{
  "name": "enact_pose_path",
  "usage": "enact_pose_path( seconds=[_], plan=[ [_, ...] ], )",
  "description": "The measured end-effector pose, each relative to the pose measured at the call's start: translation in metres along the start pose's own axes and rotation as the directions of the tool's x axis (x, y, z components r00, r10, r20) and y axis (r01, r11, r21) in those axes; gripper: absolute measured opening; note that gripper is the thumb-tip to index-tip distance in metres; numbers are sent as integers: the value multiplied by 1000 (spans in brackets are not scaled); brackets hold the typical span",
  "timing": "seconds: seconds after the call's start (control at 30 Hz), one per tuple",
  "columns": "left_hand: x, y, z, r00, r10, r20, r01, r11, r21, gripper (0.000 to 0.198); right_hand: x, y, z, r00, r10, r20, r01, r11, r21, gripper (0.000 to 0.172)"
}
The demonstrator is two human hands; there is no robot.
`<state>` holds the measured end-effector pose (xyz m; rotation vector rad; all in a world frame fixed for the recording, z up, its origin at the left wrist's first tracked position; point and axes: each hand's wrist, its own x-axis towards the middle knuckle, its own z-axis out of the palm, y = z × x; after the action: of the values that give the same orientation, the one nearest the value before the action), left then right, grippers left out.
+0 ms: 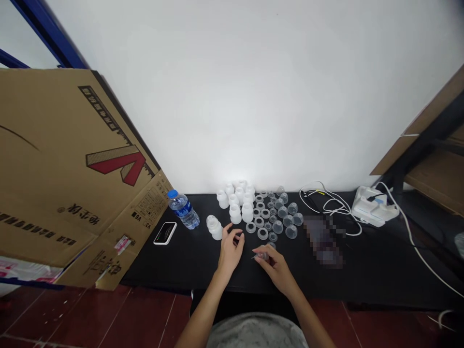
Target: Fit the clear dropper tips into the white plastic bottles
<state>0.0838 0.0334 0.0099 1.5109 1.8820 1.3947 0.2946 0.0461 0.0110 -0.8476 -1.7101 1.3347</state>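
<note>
One small clear plastic piece (263, 256), partly hidden by fingers, sits pinched between thumb and fingertips of the right hand (276, 267), over the black table (181, 270) near its front edge. The left hand (230, 250) curls half open, apparently empty, just beside clear plastic rings (251, 227).

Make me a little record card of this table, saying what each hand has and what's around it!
Left hand: curled, nothing clearly held
Right hand: pinching a small clear piece
Nearest things: white plastic caps, clear plastic cups
Table: black table
Left of the caps: water bottle, phone
Right of the cups: white cable, white plastic box
Far left: cardboard sheet
</note>
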Motion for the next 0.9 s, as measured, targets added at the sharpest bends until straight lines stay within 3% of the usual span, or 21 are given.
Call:
enact_pose_path(
  seconds=[0.43,0.67,0.9],
  plan=[
    [34,3,8,999,17,42,-22,993,120,47,2,-1,0,1000,3,-21,-3,1000,1,31],
    [15,7,3,997,43,63,-50,992,119,43,2,1,-1,999,37,-16,-37,999,32,33],
    [-17,16,-14,994,17,108,-31,991,132,26,2,1,-3,996,74,-46,-70,995,76,36]
  ],
)
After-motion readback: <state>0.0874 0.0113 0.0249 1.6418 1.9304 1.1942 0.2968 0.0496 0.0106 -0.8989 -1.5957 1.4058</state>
